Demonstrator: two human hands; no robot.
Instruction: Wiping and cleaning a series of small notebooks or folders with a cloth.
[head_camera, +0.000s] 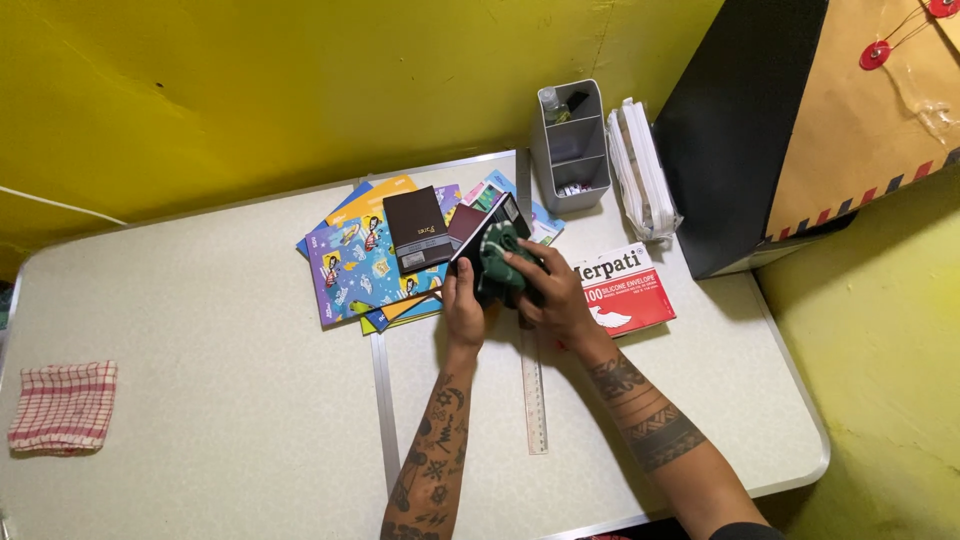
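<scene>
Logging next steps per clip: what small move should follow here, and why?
Probably another wipe: the right hand presses a green cloth onto the dark flat item that the left hand steadies, tilted above the booklets.

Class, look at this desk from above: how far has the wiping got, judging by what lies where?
Done: nothing can be told as finished; no item shows a visible difference.
In hand: the left hand steadies a dark flat case while the right hand presses a green cloth on it.
Left: the black box, colourful booklets and clear ruler lie untouched.
</scene>
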